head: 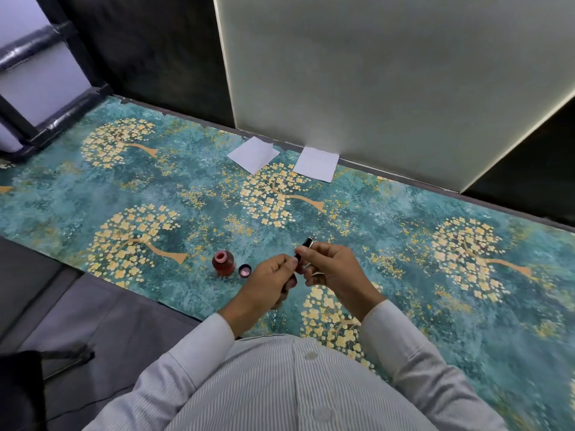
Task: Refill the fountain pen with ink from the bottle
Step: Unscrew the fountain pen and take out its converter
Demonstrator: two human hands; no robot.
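Note:
A small red ink bottle (223, 263) stands uncapped on the teal patterned table cover (186, 194). Its dark cap (245, 270) lies upturned just to the bottle's right. Both hands meet over the cover right of the cap. My right hand (334, 270) pinches a dark fountain pen (305, 247) whose upper end sticks out above the fingers, tilted up and to the right. My left hand (269, 279) grips the pen's lower part, which is mostly hidden under its fingers.
Two white paper squares (253, 154) (316, 164) lie at the back edge of the cover, against a pale partition panel (373, 73). A dark metal frame (46, 98) stands at the far left. The grey floor lies left of the cover.

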